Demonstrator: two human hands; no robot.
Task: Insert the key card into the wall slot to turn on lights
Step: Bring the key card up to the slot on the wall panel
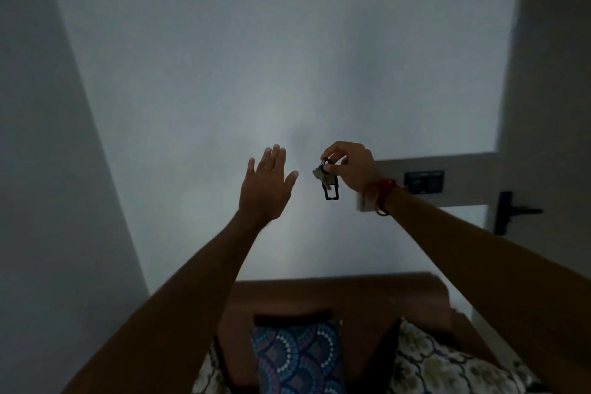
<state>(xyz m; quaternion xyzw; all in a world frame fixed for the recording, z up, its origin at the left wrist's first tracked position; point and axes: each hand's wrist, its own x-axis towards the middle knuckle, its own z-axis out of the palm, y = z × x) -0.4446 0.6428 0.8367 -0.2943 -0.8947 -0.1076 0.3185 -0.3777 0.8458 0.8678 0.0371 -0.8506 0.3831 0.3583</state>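
Observation:
The room is dim. My right hand (350, 166) is raised in front of a pale wall and pinches a key ring from which a dark rectangular key card tag (330, 190) and a light metal key hang. My left hand (267, 184) is raised to the left of it, palm toward the wall, fingers spread, holding nothing. A dark wall panel (423, 182) sits on a pale band to the right, behind my right wrist. Whether it has a card slot I cannot tell. A red thread band circles my right wrist.
A dark door handle (511, 213) is at the right below the panel. A brown wooden headboard (335, 294) runs along the wall below my arms. A blue patterned pillow (297, 358) and a floral bed cover (447, 365) lie beneath.

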